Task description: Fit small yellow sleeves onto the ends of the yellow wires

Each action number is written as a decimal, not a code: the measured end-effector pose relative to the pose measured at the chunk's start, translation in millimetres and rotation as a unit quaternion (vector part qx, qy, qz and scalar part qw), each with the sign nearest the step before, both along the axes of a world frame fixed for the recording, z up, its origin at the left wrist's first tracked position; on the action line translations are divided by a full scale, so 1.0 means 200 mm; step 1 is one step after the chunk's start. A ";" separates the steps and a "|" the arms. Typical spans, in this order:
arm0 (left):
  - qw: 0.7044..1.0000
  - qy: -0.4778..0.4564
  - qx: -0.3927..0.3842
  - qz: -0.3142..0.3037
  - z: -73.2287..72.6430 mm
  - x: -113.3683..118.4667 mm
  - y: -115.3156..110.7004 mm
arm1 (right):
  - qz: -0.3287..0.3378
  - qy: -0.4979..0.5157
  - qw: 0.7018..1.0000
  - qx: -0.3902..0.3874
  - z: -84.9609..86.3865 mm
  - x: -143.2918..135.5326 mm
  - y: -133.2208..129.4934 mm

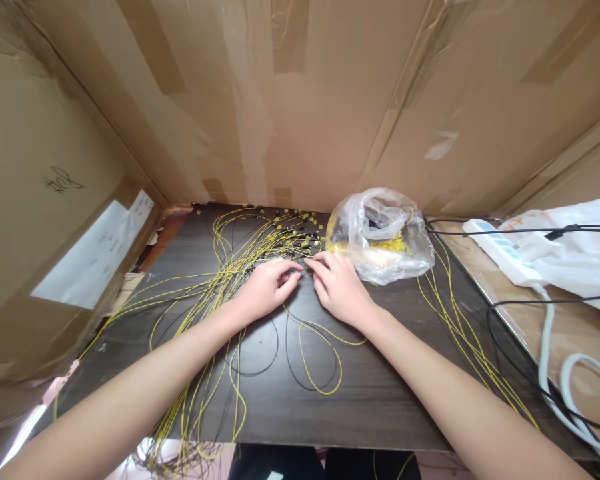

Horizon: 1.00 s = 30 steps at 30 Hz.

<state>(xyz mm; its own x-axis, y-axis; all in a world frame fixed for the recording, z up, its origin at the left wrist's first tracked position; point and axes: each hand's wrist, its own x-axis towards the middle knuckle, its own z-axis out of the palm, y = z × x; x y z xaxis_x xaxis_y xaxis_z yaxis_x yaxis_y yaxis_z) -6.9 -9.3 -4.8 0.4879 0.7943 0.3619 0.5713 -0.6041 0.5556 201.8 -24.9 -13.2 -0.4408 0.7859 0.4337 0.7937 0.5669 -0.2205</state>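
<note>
My left hand (273, 287) is closed, thumb and fingers curled together over the table; a small dark bit shows at its fingertips, too small to name. Just across a narrow gap, my right hand (337, 283) has its fingers bent and its fingertips brought together, and what they pinch is hidden. A looped yellow cord (304, 353) lies below the hands, one end running up to the left fingers. Behind the hands are many small black and yellow end pieces (293, 237). A bundle of yellow cords (200, 307) spreads to the left, partly under my left forearm.
A clear plastic bag (380, 240) with yellow pieces stands right of the hands on the dark tabletop (370, 407). More yellow cords (460, 327) cross the right side. A white power strip (503, 252) and cables lie beyond. Cardboard walls (320, 120) enclose the back and sides.
</note>
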 end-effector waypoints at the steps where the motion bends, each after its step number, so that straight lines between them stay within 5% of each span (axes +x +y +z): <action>1: 1.000 0.002 -0.002 0.001 0.00 0.00 0.00 | -0.004 -0.006 1.000 -0.005 0.00 0.00 0.00; 12: 1.000 0.001 -0.002 -0.031 0.03 -0.02 -0.02 | -0.004 0.035 0.999 -0.035 0.01 0.04 -0.04; 18: 0.997 -0.002 0.061 -0.050 0.03 -0.03 -0.03 | 0.013 0.026 0.999 -0.037 0.03 0.03 -0.07; 30: 0.997 -0.045 0.046 -0.040 0.01 -0.02 -0.02 | 0.059 0.172 0.981 -0.063 0.02 0.00 -0.08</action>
<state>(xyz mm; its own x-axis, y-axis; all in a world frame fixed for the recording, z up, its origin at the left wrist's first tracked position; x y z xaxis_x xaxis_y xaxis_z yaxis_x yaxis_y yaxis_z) -10.6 -12.6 -2.1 0.5114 0.7156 0.4758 0.4697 -0.6964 0.5426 202.5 -40.6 -9.9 -0.3774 0.7946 0.4757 0.5906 0.6021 -0.5373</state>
